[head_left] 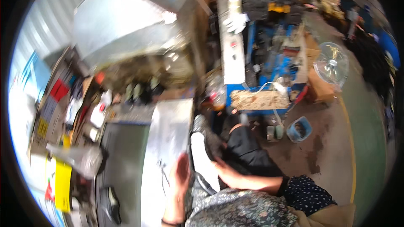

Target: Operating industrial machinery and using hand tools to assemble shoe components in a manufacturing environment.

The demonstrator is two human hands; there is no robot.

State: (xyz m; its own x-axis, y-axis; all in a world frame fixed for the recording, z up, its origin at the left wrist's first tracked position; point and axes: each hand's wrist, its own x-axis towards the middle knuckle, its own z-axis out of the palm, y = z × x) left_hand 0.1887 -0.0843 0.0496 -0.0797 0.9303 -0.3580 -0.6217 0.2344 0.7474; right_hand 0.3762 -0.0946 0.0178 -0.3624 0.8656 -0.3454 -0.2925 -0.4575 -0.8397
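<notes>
A long shoe (204, 157) with a white upper face and dark edges lies lengthwise over my lap, its grey tip pointing away from me. My right hand (227, 174) grips its right side near the close end, with some fingertips hidden by it. To the left of the shoe, my left hand (181, 172) is held apart from it, fingers stretched out and nothing in them. Patterned cloth (240, 210) covers my lap beneath. Motion blurs fine detail.
A pale metal bench top (168, 122) runs along my left, beside a dark conveyor belt (124, 155) carrying a black shoe (110, 204). A large metal machine (126, 21) stands beyond. Ahead is a blue rack (273, 67); right are a fan (332, 64) and light-blue bucket (299, 129).
</notes>
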